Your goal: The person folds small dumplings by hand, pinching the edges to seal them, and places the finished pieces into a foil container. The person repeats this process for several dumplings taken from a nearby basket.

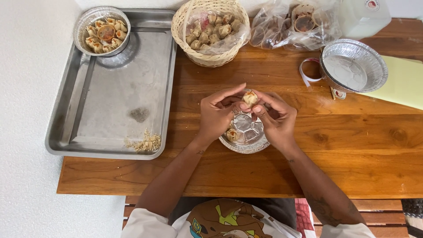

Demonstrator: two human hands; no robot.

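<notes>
Foil dish (245,147): my hands cover its upper half; only the lower rim and part of the floor show.
Dumpling (250,98): my fingertips hide its underside.
Plastic container (363,15): cut off by the top edge.
Bag of sauce cups (293,26): contents blurred behind crinkled plastic.
Bench (379,216): cut off by the bottom edge.
Crumbs on tray (144,143): too small to identify.

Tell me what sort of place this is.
Probably a small food-packing spot, at home or in a stall. Both hands hold a small tan dumpling over a round foil dish on a brown wooden table; a woven basket of dumplings and a steel tray stand close.
</notes>
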